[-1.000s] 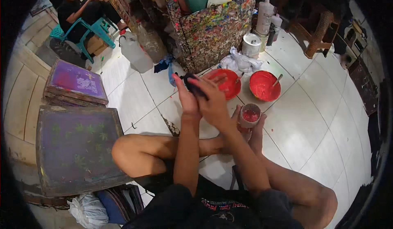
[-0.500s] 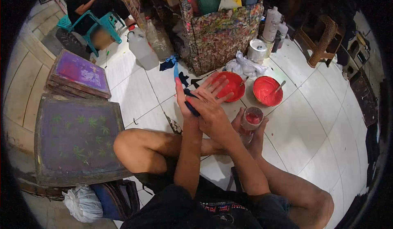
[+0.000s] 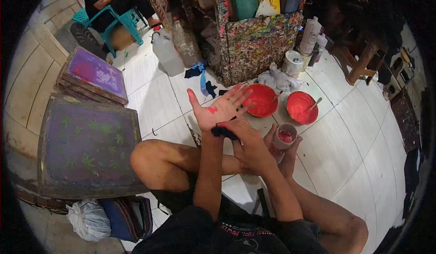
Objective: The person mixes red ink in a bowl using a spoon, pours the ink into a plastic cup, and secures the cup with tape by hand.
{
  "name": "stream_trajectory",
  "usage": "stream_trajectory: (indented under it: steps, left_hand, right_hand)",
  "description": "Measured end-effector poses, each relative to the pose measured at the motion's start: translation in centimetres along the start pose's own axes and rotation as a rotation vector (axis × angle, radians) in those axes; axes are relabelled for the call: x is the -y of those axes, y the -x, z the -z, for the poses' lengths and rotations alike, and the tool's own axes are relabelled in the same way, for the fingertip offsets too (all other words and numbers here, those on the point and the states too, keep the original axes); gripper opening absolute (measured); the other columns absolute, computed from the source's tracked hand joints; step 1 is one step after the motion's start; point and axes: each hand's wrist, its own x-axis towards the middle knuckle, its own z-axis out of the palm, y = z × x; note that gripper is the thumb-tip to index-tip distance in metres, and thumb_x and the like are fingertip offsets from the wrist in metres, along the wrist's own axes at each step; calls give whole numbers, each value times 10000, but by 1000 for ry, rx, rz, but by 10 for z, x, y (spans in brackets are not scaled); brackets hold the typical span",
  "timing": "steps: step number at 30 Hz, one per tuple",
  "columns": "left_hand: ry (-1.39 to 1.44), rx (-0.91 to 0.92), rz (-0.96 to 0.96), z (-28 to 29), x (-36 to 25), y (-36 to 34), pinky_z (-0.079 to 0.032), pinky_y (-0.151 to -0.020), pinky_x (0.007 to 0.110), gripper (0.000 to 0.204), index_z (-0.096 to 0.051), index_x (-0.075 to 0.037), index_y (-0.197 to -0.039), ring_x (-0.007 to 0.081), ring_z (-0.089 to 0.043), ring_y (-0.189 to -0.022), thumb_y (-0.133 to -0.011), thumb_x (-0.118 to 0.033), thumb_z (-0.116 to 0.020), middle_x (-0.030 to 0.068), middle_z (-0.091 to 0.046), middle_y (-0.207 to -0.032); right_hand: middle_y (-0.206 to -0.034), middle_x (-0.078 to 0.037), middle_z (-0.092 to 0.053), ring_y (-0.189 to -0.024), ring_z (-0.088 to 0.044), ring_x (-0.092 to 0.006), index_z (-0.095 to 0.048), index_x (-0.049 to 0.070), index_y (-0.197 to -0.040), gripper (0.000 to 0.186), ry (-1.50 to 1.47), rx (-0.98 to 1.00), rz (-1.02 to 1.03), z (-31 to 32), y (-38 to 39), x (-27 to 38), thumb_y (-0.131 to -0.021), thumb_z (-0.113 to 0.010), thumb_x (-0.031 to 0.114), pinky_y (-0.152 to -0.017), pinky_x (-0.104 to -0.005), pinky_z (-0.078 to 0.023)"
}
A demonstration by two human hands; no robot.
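Observation:
My left hand [image 3: 217, 111] is open, palm up and fingers spread, with red paint smears on the palm and thumb. At its wrist, my right hand [image 3: 245, 133] presses a dark cloth rag [image 3: 222, 131] against the skin, fingers closed on it. A clear cup [image 3: 286, 134] with red paint inside is propped between my feet, just right of the right hand. Beyond my hands stand two red bowls of red paint, the left bowl [image 3: 262, 100] partly behind my fingertips and the right bowl [image 3: 302, 108] with a spoon [image 3: 316, 103] in it.
Stacked screen frames [image 3: 91, 140] lie to my left, near a white bundle [image 3: 88, 220]. A paint-spattered stand [image 3: 259, 49], plastic jugs [image 3: 168, 52], cans [image 3: 293, 64], bottles [image 3: 310, 35] and a brown stool [image 3: 361, 63] are farther off. Another person sits on a teal chair [image 3: 111, 24].
My right hand has drawn the rag down from the left hand to its wrist. The left palm now lies uncovered. The whole view has shifted slightly.

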Motion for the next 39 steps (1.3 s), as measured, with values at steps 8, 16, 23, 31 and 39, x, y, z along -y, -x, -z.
stream_trajectory:
  steps: [8,16,23,31,39]
  left_hand:
    - [-81,36,-106,-3,10,4,-154,-1188,515,1281,-204,122,-1468,373,-222,-1450,-737,-922,-335,274,-252,-1540]
    - [74,270,-76,61,3,-4,-160,-1189,494,1294,-176,95,-1489,370,-254,-1436,-723,-944,-280,273,-257,-1539]
    - [-225,13,-106,-15,25,6,-278,-1139,524,1351,-269,139,-1436,404,-317,-1402,-681,-980,-219,319,-324,-1484]
    - [-156,-141,-95,-29,27,15,-257,-1162,443,1241,-323,165,-1404,375,-410,-1340,-775,-903,-269,282,-421,-1435]
    - [7,-240,-122,-24,27,15,-314,-1126,434,1207,-437,120,-1338,323,-499,-1253,-753,-925,-283,218,-518,-1350]
  right_hand:
    - [-1171,-179,-567,-1070,-562,-371,-569,30,-1259,403,56,-334,28,-11,-40,-1,-859,-611,54,-986,-451,-412]
    - [-1136,-161,-547,-1033,-555,-352,-589,11,-1244,428,145,-169,10,-25,-25,13,-842,-690,118,-917,-469,-427]
    - [-1008,-175,-614,-965,-606,-361,-653,1,-1082,305,-28,-64,-14,7,-46,-5,-799,-685,110,-870,-431,-468]
    - [-995,-163,-596,-962,-604,-375,-610,0,-963,284,148,79,54,9,-46,-8,-704,-689,85,-852,-461,-478]
    - [-1006,-186,-569,-892,-616,-410,-590,10,-1003,302,427,-105,-25,7,-41,-37,-711,-659,44,-755,-477,-529]
